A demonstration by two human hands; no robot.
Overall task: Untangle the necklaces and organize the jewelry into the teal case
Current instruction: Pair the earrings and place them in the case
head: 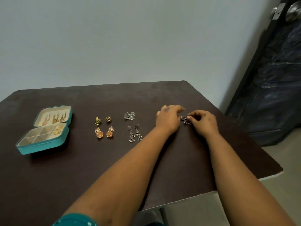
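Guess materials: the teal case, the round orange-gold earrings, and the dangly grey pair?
Teal case: looks like faux leather or fabric, matte, with a pale soft lining. Round earrings: likely metal, shiny coppery-gold, catching light. Dangly pair: probably oxidised silver-tone metal, dull grey with small pale beads. All guesses from looks.

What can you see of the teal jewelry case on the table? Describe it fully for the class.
The teal case lies open near the table's left side, apart from both hands. Its outside looks like teal leatherette, its lining cream. The lid leans back, with several gold-coloured pieces hanging inside it. The base holds a grid of small square compartments, which look empty, and a section at its right with gold-coloured pieces. Nothing touches it but the table; the loose earrings lie to its right.
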